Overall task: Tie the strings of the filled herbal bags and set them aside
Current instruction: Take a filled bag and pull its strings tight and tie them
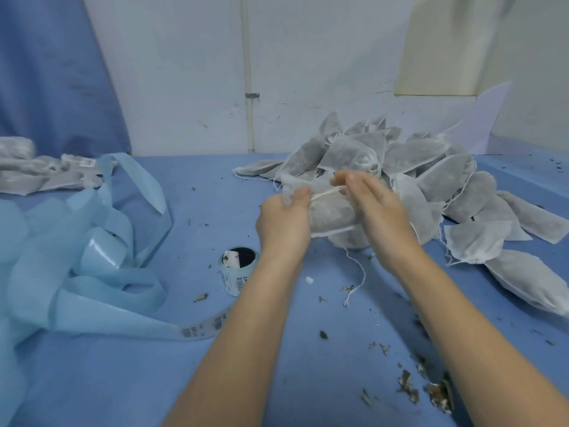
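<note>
Both hands [326,208] on bag [331,215], table [277,380] mid-width.

Both bare forearms extended, left hand [284,218] pinching, right hand [377,211] pinching

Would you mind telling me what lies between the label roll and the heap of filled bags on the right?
In the head view, the person's left hand and forearm cross that stretch, gripping the herbal bag being tied; the right hand pinches its string.

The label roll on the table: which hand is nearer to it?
Left. The left hand grips the bag just above and right of the label roll; the right hand, pinching the string, is farther right.
</note>
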A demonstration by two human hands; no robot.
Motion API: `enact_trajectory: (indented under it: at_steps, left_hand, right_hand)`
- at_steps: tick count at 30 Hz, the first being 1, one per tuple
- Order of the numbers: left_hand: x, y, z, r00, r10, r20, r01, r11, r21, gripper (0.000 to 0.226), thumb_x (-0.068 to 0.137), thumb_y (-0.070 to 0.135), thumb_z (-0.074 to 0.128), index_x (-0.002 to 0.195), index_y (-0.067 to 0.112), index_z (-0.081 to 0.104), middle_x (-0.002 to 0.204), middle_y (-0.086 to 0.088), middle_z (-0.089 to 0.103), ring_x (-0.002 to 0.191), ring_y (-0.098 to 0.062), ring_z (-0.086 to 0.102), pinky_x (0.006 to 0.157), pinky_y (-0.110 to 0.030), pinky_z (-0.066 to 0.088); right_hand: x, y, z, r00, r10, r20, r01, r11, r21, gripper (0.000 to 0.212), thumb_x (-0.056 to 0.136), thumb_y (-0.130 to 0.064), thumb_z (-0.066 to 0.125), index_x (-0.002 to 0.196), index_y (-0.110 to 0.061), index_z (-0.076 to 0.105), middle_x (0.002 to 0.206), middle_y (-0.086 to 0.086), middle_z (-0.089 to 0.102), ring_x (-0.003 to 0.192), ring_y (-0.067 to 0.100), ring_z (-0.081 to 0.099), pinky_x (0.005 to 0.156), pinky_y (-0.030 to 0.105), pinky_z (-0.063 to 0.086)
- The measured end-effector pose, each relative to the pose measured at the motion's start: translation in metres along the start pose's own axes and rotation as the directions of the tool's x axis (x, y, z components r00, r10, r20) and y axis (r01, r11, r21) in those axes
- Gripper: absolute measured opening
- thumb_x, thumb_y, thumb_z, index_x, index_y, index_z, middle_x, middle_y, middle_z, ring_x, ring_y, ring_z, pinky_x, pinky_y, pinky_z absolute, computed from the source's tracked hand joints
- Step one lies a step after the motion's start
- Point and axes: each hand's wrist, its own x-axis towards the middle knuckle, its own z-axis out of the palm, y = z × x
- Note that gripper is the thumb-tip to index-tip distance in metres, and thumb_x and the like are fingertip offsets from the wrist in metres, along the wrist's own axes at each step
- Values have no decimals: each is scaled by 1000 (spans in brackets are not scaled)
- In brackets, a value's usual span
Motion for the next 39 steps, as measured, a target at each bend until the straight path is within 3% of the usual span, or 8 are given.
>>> enact_trajectory:
  at_steps: [3, 7, 11, 14, 19, 25, 33, 39]
  left_hand:
    - [1, 16, -29, 989, 105, -104, -98, 993, 64, 27, 95, 27, 52, 84, 5, 63, 99, -22, 67, 99, -38, 62, 89, -53, 50]
    - [8, 27, -72, 956, 154, -252, -115, 980, 163, 31, 95, 29, 51, 90, 2, 63, 98, -21, 66, 98, -38, 62, 89, -50, 50]
    - [15, 22, -106, 936, 145, -320, -82, 976, 201, 30, 94, 31, 51, 97, 3, 64, 104, -19, 65, 103, -38, 60, 92, -49, 48]
    - [17, 17, -118, 929, 103, -355, -58, 989, 137, 31, 93, 31, 52, 101, 4, 62, 109, -17, 63, 104, -37, 59, 92, -49, 49]
    - [25, 13, -127, 921, 97, -377, -44, 988, 148, 37, 93, 34, 52, 111, 3, 60, 112, -15, 62, 106, -35, 59, 92, -48, 49]
    - [40, 13, -130, 894, 176, -411, -76, 966, 248, 30, 95, 33, 50, 101, 5, 59, 104, -11, 62, 104, -33, 57, 92, -42, 48]
    - [52, 8, -121, 863, 292, -412, -106, 903, 416, 26, 98, 32, 43, 97, 8, 53, 90, -2, 52, 87, -22, 46, 60, -20, 24]
    - [52, -3, -120, 868, 291, -402, -69, 873, 484, 28, 99, 30, 42, 99, 4, 52, 91, -7, 52, 87, -22, 41, 59, -23, 19]
  right_hand:
    - [-4, -4, 19, 993, 117, -16, -112, 977, 184, 18, 100, -22, 45, 103, -23, 63, 100, -8, 65, 89, 6, 62, 79, 25, 52]
    - [-22, 4, 36, 909, -41, 416, 226, 885, -406, 41, 87, 6, 52, 123, -15, 54, 102, -16, 62, 94, 3, 59, 86, 24, 50]
    - [-25, 6, 50, 746, 67, 663, 371, 784, -497, 76, 81, -5, 68, 144, -23, 31, 117, -23, 55, 108, 9, 49, 86, 22, 46]
    - [-24, 9, 59, 697, 82, 713, 416, 763, -495, 67, 77, -18, 79, 133, -28, 43, 115, -24, 59, 104, 3, 44, 81, 13, 39]
    - [-18, 19, 75, 698, 94, 710, 405, 766, -499, 35, 78, -22, 79, 104, -32, 58, 101, -11, 64, 96, -3, 45, 76, 7, 34]
    - [14, 37, 80, 797, 74, 600, 379, 712, -591, 32, 77, -21, 78, 99, -34, 58, 90, -16, 49, 83, -10, 45, 75, 6, 33]
    - [35, 60, 74, 867, 56, 495, 333, 673, -660, 30, 80, -22, 75, 98, -36, 56, 94, -18, 45, 87, -10, 43, 87, 22, 39]
    - [9, 42, 73, 821, -135, 555, 539, 506, -673, 39, 81, -13, 68, 119, -17, 60, 112, -1, 59, 106, 22, 50, 93, 36, 42]
